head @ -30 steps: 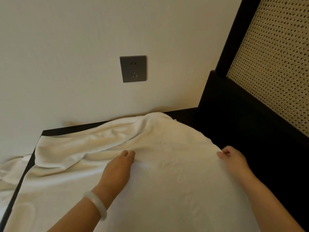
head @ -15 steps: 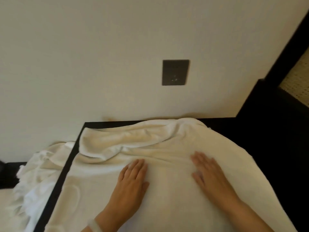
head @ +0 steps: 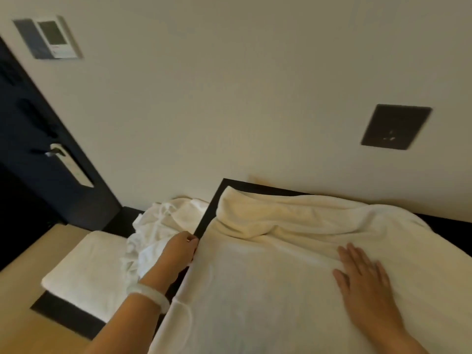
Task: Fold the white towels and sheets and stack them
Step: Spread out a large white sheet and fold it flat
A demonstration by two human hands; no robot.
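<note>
— What is closest to us?

— The right hand (head: 367, 282) lies flat on a white towel (head: 255, 290), fingers spread. Its grip is wide and holds nothing. The towel is spread over a dark surface (head: 210, 210).

— And the other hand?

— The left hand (head: 180, 251), with a pale bracelet (head: 150, 297) on the wrist, is at the towel's left edge with its fingers curled. I cannot tell whether its grip has the cloth.

— What lies beyond?

— The towel's far edge is bunched into a ridge close to the wall (head: 229, 85). Left of the surface and lower down sits a folded towel (head: 84, 267). Behind that, a crumpled sheet (head: 158, 223) lies against the surface's side. Farther back a dark socket plate (head: 396, 126) is set in the wall. At far left is a dark door (head: 30, 129) with a metal handle (head: 57, 152), and a control panel (head: 51, 37) is mounted above.
</note>
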